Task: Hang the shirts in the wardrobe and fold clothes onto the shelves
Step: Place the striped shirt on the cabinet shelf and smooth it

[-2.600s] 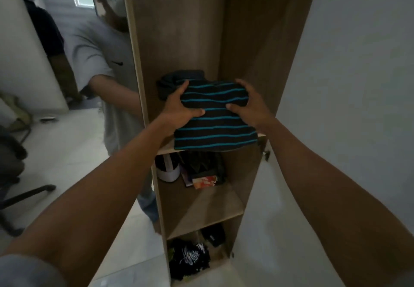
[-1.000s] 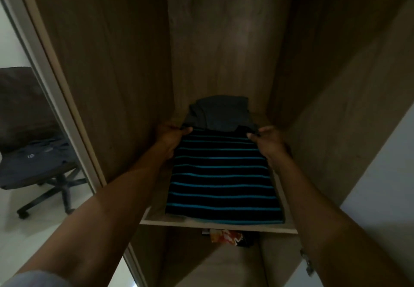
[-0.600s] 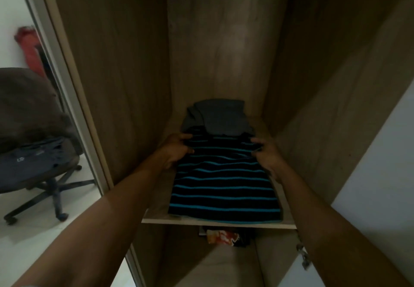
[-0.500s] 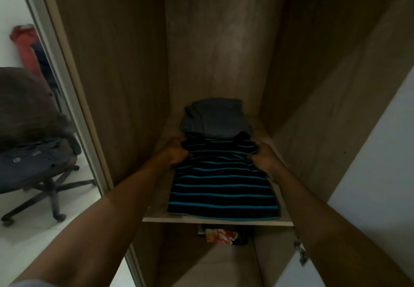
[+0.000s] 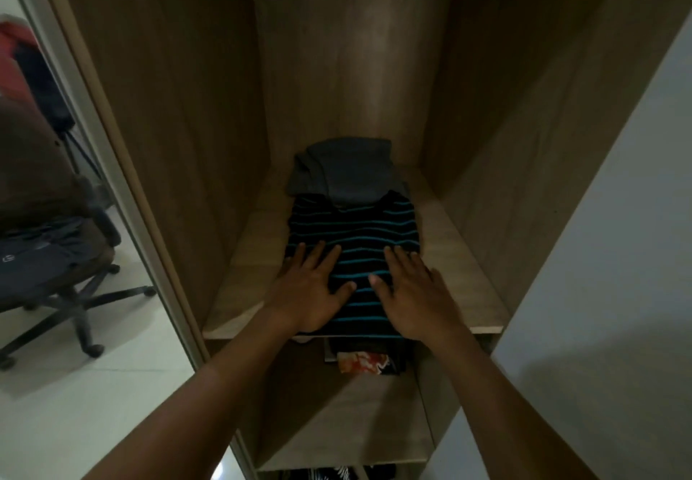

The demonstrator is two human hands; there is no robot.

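behind the striped shirt point(image 5: 355, 232) lies a grey garment point(image 5: 348, 168), touching.

Left hand point(image 5: 312, 294), right hand point(image 5: 413, 298) (both flat)

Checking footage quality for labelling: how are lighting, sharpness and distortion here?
Head view: wardrobe dim inside, striped shirt and grey garment murky; floor brighter; wide-angle lens splays the wardrobe sides; left hand and right hand fairly sharp; soft shadow on wall.

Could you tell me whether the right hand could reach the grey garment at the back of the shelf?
Probably yes: the right hand lies flat on the striped shirt, just in front of the grey garment, and nothing stands between them.
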